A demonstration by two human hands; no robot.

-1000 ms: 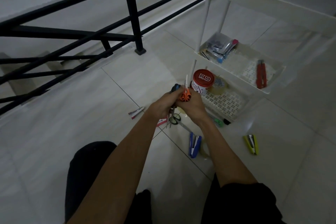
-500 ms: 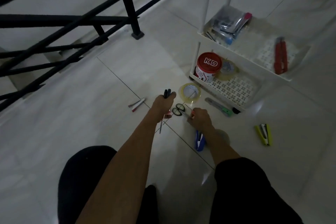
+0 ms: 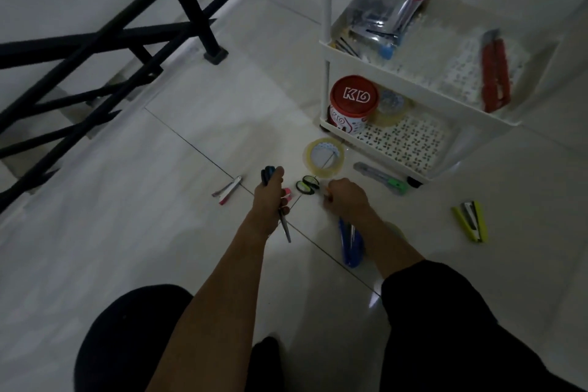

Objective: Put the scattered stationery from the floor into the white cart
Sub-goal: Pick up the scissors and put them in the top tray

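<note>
- Down from where they met in front of the white cart (image 3: 413, 86) a second ago, the left hand (image 3: 270, 197) and right hand (image 3: 346, 197) now sit low over the floor (image 3: 127, 201) and apart; over the last half-second they barely shift
- The left hand is curled round the blue-handled scissors (image 3: 268, 173), handles above the thumb, blade sticking out below the wrist
- A pink item (image 3: 287, 193) shows at this hand's fingers; whether it is held or lies beneath cannot be told
- The right hand is a fist with its fingers tucked out of sight, closed on an orange thing (image 3: 327, 197) of which only a fleck shows
- Small scissors (image 3: 307, 185) with black-and-green handles lie between the hands, blades hidden by the right hand
- The right forearm covers part of the blue stapler (image 3: 351, 245)
- Loose on the floor: a tape roll (image 3: 324, 156) just in front of the cart, a grey-green knife (image 3: 381, 181), a yellow-green stapler (image 3: 471, 221), and a red-and-white pen (image 3: 227, 190) to the left
- The cart's top is cut off by the frame edge
- Its lower shelf holds a red tub (image 3: 353, 102) with "KD" in white on the lid; the side print is unreadable
- Its upper shelf holds a clear bag (image 3: 378, 16) with blurred contents and a smeared red knife (image 3: 494, 70)
- Dim light dulls every colour
</note>
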